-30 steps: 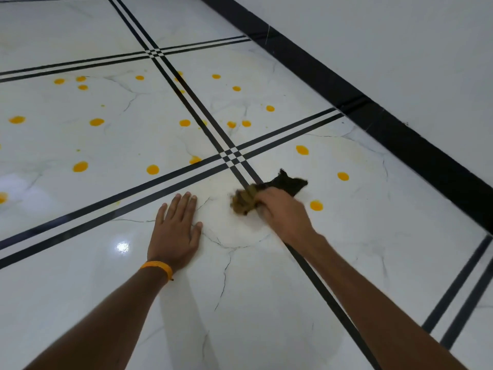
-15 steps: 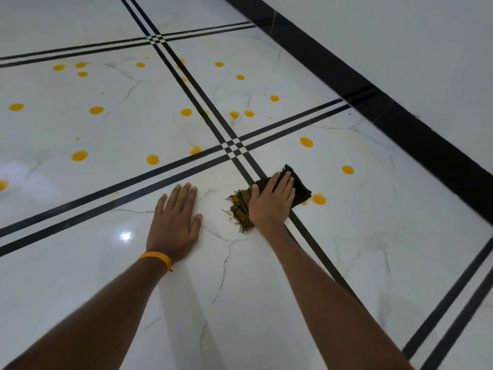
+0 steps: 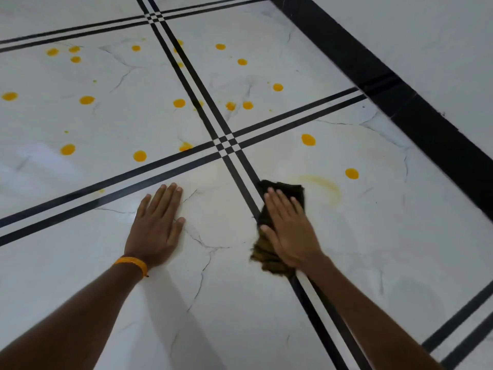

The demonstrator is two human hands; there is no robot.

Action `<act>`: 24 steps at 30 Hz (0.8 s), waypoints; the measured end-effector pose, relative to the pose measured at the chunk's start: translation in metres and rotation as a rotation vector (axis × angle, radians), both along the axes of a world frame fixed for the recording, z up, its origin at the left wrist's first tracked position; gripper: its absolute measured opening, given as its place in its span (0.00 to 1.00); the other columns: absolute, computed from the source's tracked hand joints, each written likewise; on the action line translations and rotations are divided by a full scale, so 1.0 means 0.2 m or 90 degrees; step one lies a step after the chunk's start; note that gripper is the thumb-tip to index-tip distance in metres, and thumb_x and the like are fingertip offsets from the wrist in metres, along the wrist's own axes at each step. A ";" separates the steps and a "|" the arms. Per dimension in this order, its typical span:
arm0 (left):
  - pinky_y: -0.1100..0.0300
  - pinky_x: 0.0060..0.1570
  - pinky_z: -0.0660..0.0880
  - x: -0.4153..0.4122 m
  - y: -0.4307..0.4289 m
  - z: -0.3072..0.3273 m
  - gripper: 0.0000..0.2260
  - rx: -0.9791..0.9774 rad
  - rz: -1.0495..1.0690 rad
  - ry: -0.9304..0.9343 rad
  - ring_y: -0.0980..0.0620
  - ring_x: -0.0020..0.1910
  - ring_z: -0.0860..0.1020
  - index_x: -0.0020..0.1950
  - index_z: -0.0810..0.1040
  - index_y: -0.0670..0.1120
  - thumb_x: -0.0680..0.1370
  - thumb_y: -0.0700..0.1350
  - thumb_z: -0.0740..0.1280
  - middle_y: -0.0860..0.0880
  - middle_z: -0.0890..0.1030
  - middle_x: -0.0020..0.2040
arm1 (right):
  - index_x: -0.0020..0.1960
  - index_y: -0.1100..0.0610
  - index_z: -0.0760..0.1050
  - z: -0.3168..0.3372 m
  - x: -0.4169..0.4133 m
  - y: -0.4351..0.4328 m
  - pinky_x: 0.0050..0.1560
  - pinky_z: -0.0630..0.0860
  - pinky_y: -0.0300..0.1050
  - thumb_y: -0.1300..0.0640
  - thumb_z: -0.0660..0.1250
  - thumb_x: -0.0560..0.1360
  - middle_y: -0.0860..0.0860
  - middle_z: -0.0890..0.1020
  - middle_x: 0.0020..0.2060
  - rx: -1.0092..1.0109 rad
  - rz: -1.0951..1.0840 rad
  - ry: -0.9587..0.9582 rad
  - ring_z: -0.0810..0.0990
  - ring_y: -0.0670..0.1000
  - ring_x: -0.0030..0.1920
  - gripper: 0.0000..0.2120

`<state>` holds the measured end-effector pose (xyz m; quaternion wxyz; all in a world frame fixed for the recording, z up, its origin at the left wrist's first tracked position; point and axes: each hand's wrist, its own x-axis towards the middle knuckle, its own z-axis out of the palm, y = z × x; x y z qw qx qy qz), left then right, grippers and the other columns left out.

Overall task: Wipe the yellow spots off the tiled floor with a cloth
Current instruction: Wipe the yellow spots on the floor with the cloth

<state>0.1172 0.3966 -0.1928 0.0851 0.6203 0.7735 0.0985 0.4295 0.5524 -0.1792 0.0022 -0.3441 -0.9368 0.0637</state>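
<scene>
Wiping w/ cloth (image 3: pixel 282 194): R hand (image 3: pixel 290 231) fingers flat, not gripping; nearest spot now a smear (image 3: pixel 324 186). L hand (image 3: pixel 157 222) flat on floor (image 3: pixel 240 316); many spots (image 3: pixel 140 155) left.

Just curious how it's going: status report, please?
Left hand flat on floor. Right hand pressing cloth. Yellow smear beside it, spots left. Nothing blocking.

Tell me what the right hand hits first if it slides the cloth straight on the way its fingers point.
The right hand points up-left across the black double stripe under the cloth. Next comes the stripe crossing; no yellow spot seems to lie directly ahead before that.
</scene>
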 end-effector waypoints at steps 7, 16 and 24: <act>0.42 0.78 0.51 0.00 -0.02 0.03 0.29 -0.043 0.012 0.007 0.50 0.82 0.46 0.82 0.47 0.48 0.83 0.55 0.47 0.49 0.49 0.83 | 0.82 0.63 0.51 0.01 -0.16 0.37 0.81 0.49 0.60 0.41 0.42 0.82 0.59 0.53 0.82 0.004 -0.180 -0.018 0.51 0.59 0.82 0.36; 0.44 0.79 0.50 0.01 0.06 0.03 0.28 -0.005 0.005 0.004 0.52 0.82 0.46 0.82 0.48 0.48 0.83 0.56 0.46 0.50 0.50 0.83 | 0.80 0.65 0.58 0.05 0.14 0.55 0.77 0.58 0.65 0.44 0.44 0.81 0.64 0.61 0.79 0.008 -0.266 -0.001 0.59 0.63 0.79 0.35; 0.45 0.79 0.50 0.07 0.08 0.07 0.31 -0.020 0.021 0.035 0.43 0.80 0.56 0.80 0.57 0.40 0.81 0.55 0.47 0.41 0.59 0.80 | 0.81 0.64 0.53 -0.02 0.12 0.22 0.81 0.50 0.57 0.41 0.44 0.83 0.61 0.59 0.80 0.012 -0.253 0.062 0.56 0.58 0.81 0.35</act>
